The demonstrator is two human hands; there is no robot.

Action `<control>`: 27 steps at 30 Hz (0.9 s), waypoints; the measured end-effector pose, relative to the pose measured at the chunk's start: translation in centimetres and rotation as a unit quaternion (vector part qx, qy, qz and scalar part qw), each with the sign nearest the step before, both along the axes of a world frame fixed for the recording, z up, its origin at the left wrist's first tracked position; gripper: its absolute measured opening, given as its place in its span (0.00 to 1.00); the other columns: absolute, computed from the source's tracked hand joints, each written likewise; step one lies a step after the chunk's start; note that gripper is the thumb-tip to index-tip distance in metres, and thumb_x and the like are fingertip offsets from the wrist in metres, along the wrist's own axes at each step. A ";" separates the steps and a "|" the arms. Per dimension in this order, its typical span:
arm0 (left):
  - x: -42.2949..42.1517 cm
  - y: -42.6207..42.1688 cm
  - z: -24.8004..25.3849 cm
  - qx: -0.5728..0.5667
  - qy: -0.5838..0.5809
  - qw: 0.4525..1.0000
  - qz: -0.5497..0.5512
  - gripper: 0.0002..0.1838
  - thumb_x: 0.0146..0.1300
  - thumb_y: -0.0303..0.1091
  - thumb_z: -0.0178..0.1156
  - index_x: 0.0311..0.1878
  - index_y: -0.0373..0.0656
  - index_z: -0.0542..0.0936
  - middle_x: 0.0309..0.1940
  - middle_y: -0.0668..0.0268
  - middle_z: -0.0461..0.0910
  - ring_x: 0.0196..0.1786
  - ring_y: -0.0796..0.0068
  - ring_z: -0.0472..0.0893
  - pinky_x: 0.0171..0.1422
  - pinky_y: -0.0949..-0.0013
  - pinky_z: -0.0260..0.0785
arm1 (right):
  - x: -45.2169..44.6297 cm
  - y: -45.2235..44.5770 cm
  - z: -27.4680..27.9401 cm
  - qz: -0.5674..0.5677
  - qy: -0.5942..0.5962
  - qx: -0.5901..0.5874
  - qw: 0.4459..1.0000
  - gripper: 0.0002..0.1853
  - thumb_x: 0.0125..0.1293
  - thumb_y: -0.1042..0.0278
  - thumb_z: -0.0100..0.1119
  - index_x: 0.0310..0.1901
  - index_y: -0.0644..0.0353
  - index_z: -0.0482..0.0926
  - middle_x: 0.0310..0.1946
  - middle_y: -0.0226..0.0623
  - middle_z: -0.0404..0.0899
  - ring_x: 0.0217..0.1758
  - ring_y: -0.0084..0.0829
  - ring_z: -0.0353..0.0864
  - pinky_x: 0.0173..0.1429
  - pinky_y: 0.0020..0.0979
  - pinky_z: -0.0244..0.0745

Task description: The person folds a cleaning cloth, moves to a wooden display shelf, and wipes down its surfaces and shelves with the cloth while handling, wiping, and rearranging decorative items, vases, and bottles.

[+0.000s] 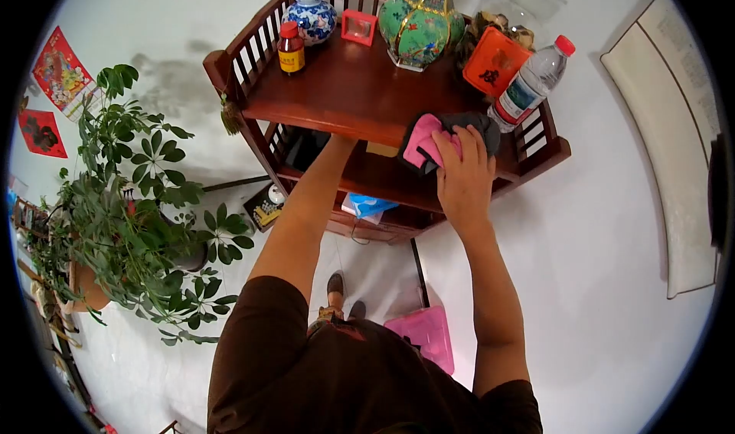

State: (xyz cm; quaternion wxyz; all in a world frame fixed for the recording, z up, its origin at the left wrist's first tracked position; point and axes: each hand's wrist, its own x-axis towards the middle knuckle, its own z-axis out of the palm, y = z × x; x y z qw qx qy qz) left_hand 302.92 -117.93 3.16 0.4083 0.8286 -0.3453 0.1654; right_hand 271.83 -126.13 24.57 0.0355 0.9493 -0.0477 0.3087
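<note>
My right hand (465, 170) presses a pink and dark grey cloth (423, 141) against the front right edge of the wooden shelf's top board (329, 89). Its fingers are bent over the cloth. My left forearm (310, 197) reaches under the top board, onto the level below. The board hides my left hand, so its fingers and anything in them do not show. Closest to the cloth stands a clear plastic bottle (530, 86) with a red cap, slightly behind it.
On the top board are a blue-and-white gourd vase (310, 17), a small red-capped bottle (291, 49), a red frame (358, 27), a green vase (421, 24) and an orange packet (494, 60). A leafy plant (153, 197) is left; a pink bin (429, 336) is on the floor.
</note>
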 end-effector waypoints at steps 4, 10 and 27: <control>-1.1 0.9 -1.2 -0.016 -0.025 1.000 0.003 0.25 0.69 0.45 0.57 0.66 0.46 0.74 0.68 0.55 0.69 0.69 0.52 0.68 0.74 0.48 0.58 | 0.1 -0.2 0.3 0.008 0.007 -0.006 1.000 0.30 0.57 0.71 0.64 0.64 0.45 0.74 0.63 0.40 0.70 0.70 0.48 0.66 0.62 0.53 0.65; -9.4 4.1 2.9 0.141 -0.004 0.986 0.092 0.28 0.66 0.40 0.60 0.69 0.47 0.72 0.73 0.54 0.64 0.75 0.52 0.63 0.77 0.45 0.53 | 0.6 0.3 0.5 0.025 0.003 0.007 1.000 0.28 0.57 0.71 0.65 0.62 0.44 0.75 0.61 0.38 0.72 0.69 0.46 0.68 0.62 0.51 0.67; -24.6 22.6 -7.5 0.058 0.028 0.989 0.136 0.28 0.60 0.26 0.64 0.66 0.43 0.75 0.70 0.50 0.68 0.74 0.43 0.64 0.76 0.50 0.57 | 0.2 -1.6 -2.6 0.063 -0.084 -0.133 0.986 0.29 0.57 0.72 0.63 0.62 0.38 0.78 0.58 0.31 0.76 0.63 0.40 0.74 0.53 0.48 0.72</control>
